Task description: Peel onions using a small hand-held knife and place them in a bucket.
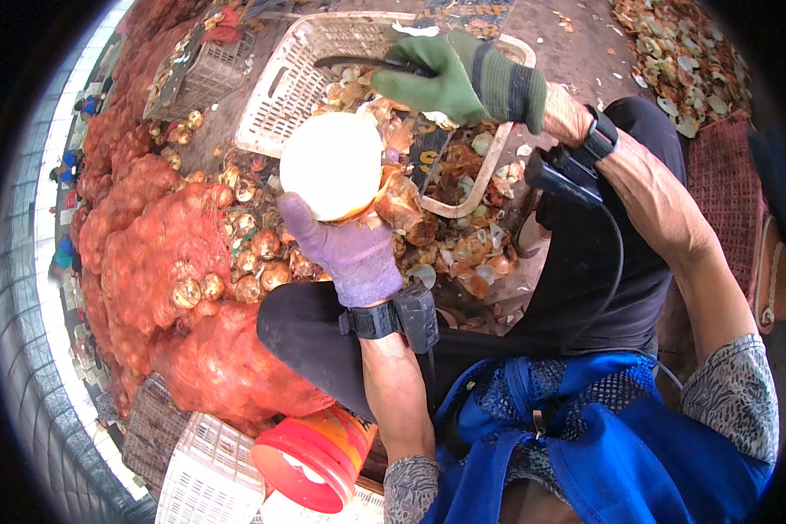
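Note:
My left hand, in a purple glove, is wrapped round a big onion from below. The onion's upper part is bare and glaring white; brown skin hangs at its lower right edge. In a green glove, my right hand grips a knife whose dark, thin blade points left, above and apart from the onion. Both hands are over a white plastic crate with loose onion skins in it. More brown skins lie on the ground just in front of my legs.
Red mesh sacks of onions are piled at the left, with loose unpeeled onions beside them. A red bucket and a white crate stand at the lower left. A heap of skins lies at the far right.

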Action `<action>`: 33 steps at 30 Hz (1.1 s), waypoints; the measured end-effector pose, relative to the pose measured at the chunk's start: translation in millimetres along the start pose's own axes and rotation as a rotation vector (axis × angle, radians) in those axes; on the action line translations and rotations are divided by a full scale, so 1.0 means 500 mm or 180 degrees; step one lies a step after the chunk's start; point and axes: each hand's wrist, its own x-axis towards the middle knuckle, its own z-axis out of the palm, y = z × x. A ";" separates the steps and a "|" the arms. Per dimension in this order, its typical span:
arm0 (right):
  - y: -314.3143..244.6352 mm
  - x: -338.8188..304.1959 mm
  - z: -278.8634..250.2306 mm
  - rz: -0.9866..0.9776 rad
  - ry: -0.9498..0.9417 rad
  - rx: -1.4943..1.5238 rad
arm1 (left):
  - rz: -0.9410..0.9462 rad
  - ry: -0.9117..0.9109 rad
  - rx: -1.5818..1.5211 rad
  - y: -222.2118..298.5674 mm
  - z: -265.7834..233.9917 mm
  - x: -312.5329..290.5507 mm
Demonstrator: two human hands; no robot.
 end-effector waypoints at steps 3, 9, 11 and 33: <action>-0.071 -0.025 -0.056 0.1499 -0.0715 0.0643 | 0.0100 0.0134 0.0211 -0.019 0.041 -0.007; -0.073 -0.039 -0.020 0.2435 -0.0664 0.1770 | 0.0360 0.0032 0.0848 0.001 0.069 -0.010; -0.077 -0.052 -0.005 0.2264 -0.0496 0.3399 | 0.0512 -0.0157 0.0933 0.010 0.086 -0.006; -0.054 -0.043 0.020 0.0791 0.0453 0.2532 | 0.0613 0.0110 0.1794 0.004 0.097 -0.012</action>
